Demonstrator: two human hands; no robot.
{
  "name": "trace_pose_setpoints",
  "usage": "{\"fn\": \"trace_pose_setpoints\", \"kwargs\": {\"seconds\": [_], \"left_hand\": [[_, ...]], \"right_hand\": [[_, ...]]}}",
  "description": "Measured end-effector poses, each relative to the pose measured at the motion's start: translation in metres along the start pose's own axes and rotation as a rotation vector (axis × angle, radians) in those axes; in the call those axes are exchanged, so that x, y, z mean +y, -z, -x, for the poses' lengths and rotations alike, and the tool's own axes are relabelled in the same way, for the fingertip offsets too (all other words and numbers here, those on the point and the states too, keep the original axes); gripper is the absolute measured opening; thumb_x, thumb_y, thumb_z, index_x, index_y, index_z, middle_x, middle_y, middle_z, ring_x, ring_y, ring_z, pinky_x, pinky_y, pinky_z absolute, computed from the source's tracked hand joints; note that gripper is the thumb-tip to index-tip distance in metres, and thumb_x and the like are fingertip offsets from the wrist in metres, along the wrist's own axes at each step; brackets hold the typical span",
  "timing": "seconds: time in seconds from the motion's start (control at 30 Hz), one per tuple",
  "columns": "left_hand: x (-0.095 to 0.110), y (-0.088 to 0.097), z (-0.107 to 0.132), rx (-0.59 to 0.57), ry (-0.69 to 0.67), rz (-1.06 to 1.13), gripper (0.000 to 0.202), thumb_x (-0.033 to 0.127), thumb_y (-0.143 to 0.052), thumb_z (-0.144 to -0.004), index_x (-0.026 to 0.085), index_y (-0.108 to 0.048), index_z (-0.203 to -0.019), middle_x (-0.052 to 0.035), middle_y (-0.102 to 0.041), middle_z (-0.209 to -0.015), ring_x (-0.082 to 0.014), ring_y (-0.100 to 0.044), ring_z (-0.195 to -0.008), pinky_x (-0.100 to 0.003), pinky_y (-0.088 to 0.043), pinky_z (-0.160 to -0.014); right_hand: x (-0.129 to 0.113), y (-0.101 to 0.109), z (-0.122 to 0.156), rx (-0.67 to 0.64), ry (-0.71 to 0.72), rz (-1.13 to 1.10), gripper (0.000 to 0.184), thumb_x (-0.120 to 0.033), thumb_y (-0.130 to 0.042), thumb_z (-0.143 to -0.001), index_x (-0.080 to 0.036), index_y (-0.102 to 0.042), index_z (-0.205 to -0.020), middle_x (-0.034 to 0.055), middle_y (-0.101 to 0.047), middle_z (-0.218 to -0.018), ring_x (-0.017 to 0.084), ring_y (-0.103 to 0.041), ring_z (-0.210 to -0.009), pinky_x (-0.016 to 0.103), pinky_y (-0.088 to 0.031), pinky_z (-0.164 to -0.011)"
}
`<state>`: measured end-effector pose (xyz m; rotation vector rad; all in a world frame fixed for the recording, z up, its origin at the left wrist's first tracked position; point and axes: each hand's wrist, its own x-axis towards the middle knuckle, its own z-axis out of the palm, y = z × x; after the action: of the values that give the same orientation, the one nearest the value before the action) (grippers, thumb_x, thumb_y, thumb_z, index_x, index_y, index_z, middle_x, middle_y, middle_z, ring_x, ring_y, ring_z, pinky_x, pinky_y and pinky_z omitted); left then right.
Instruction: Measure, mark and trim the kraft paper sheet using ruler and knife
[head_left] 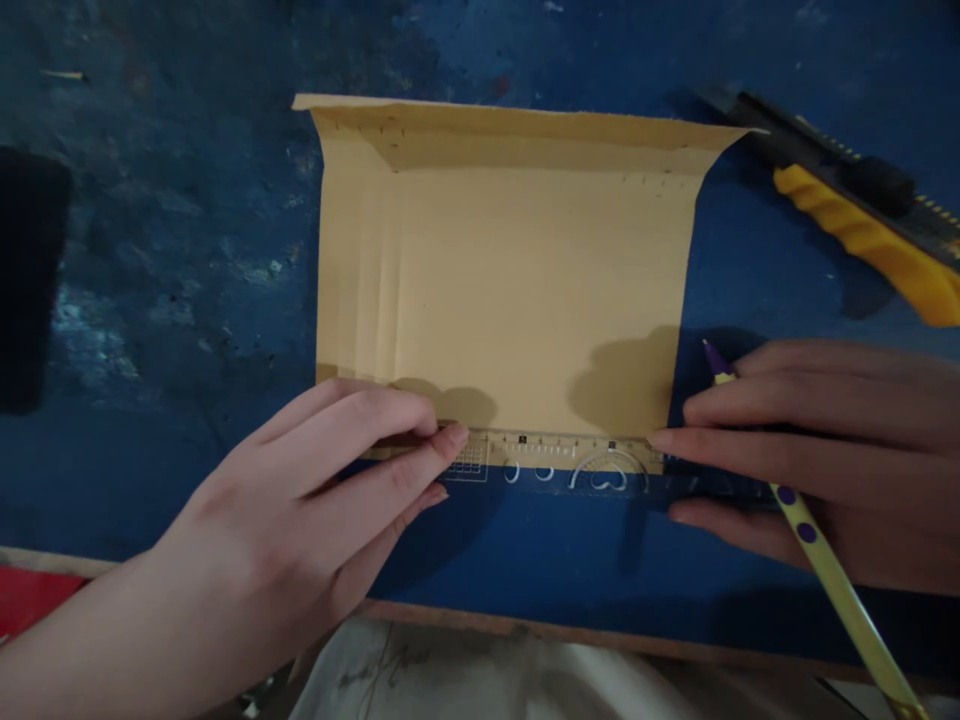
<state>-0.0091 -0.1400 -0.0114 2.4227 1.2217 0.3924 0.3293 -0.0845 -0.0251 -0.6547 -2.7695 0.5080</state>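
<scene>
A tan cardboard sheet (525,290) with a folded-up far flap lies on the blue tabletop. A clear plastic ruler (559,465) with stencil shapes lies along its near edge. My left hand (315,510) presses flat on the ruler's left end, fingers stretched out. My right hand (810,450) rests its fingertips on the ruler's right end and holds a yellow pencil with purple dots (817,540), tip pointing away from me beside the cardboard's right edge.
A yellow and black utility knife (870,215) lies at the far right. A dark object (30,280) sits at the left edge. The table's wooden front edge (525,625) runs below my hands, with something red (30,595) at lower left.
</scene>
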Motion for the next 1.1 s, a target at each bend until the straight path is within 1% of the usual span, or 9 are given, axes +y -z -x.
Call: {"fn": "trace_pose_setpoints", "kwargs": {"seconds": [0.17, 0.33, 0.5, 0.67, 0.8, 0.93, 1.1], "left_hand": [[0.0008, -0.001, -0.0007, -0.004, -0.019, 0.0, 0.024, 0.008, -0.061, -0.095, 0.019, -0.07, -0.114, -0.0027, -0.07, -0.11, -0.0155, -0.068, -0.099, -0.028, -0.062, -0.09], [0.0008, -0.0005, -0.0003, -0.011, -0.001, 0.023, 0.024, 0.007, -0.061, -0.095, 0.018, -0.07, -0.114, -0.0038, -0.069, -0.111, -0.0151, -0.067, -0.099, -0.029, -0.06, -0.092], [-0.0005, -0.0021, 0.0011, -0.002, 0.003, 0.044, 0.025, 0.005, -0.061, -0.093, 0.018, -0.071, -0.113, -0.0046, -0.069, -0.11, -0.0161, -0.067, -0.097, -0.031, -0.06, -0.089], [-0.001, -0.0024, 0.0018, 0.004, -0.005, 0.044, 0.025, 0.005, -0.062, -0.093, 0.017, -0.071, -0.113, -0.0055, -0.068, -0.11, -0.0163, -0.066, -0.096, -0.031, -0.058, -0.09], [-0.0006, -0.003, 0.0025, -0.006, -0.017, 0.044, 0.026, 0.004, -0.062, -0.093, 0.014, -0.071, -0.115, -0.0064, -0.067, -0.111, -0.0157, -0.064, -0.097, -0.031, -0.057, -0.092], [0.0002, -0.0034, 0.0029, -0.001, -0.003, 0.054, 0.026, 0.005, -0.063, -0.093, 0.016, -0.071, -0.114, -0.0056, -0.067, -0.112, -0.0158, -0.065, -0.098, -0.031, -0.058, -0.091], [0.0012, -0.0026, 0.0019, -0.001, -0.001, 0.052, 0.024, 0.004, -0.062, -0.093, 0.015, -0.071, -0.113, -0.0059, -0.067, -0.112, -0.0158, -0.065, -0.098, -0.03, -0.057, -0.092]], "right_hand": [[0.0004, -0.0011, 0.0012, -0.007, -0.002, -0.007, 0.019, -0.035, -0.068, -0.096, -0.025, -0.069, -0.112, 0.0009, -0.073, -0.098, 0.02, -0.069, -0.089, 0.041, -0.061, -0.088], [0.0008, -0.0029, 0.0, -0.003, 0.0, -0.006, 0.02, -0.034, -0.068, -0.096, -0.024, -0.069, -0.114, 0.0009, -0.072, -0.1, 0.02, -0.068, -0.091, 0.041, -0.059, -0.09], [-0.0003, -0.0018, -0.0021, -0.007, -0.003, -0.013, 0.017, -0.032, -0.067, -0.096, -0.025, -0.069, -0.112, 0.0009, -0.073, -0.098, 0.02, -0.07, -0.09, 0.039, -0.061, -0.087], [-0.0001, -0.0016, -0.0003, -0.004, -0.007, -0.016, 0.02, -0.033, -0.07, -0.094, -0.026, -0.07, -0.112, 0.0006, -0.074, -0.098, 0.021, -0.071, -0.089, 0.041, -0.063, -0.088], [0.0008, -0.0014, 0.0006, -0.008, 0.007, -0.023, 0.019, -0.032, -0.07, -0.094, -0.025, -0.071, -0.111, 0.0013, -0.073, -0.099, 0.021, -0.07, -0.091, 0.041, -0.062, -0.087], [0.0012, -0.0015, 0.0005, -0.007, 0.009, -0.023, 0.02, -0.033, -0.07, -0.094, -0.024, -0.07, -0.113, 0.0012, -0.072, -0.1, 0.02, -0.068, -0.092, 0.041, -0.06, -0.088], [0.0012, -0.0015, -0.0011, -0.014, 0.013, -0.03, 0.02, -0.033, -0.069, -0.096, -0.024, -0.069, -0.114, 0.0013, -0.071, -0.101, 0.02, -0.068, -0.091, 0.04, -0.059, -0.087]]}}
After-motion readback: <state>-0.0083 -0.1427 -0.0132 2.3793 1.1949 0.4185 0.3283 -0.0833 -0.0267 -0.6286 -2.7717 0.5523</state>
